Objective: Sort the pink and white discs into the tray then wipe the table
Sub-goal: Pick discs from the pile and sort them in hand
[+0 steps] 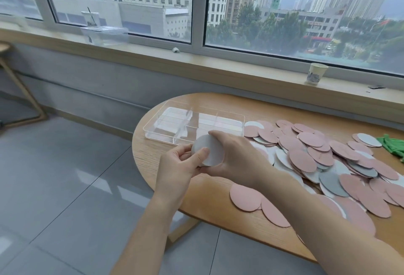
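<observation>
A white disc [213, 151], maybe a small stack, is held upright between both hands just in front of the clear tray [229, 115]. My left hand [179, 165] pinches its near edge with thumb and fingers. My right hand [238, 156] cups it from behind. The tray has several compartments and sits at the table's far left end; it looks empty. A big heap of pink and white discs [317, 156] covers the table to the right of my hands. Two pink discs [246, 197] lie near the front edge under my right forearm.
The wooden table [153, 158] has a rounded left end, with grey floor tiles below. A green cloth [393, 144] lies at the far right. A paper cup [316, 73] stands on the windowsill. A clear box [105, 34] rests on the sill further left.
</observation>
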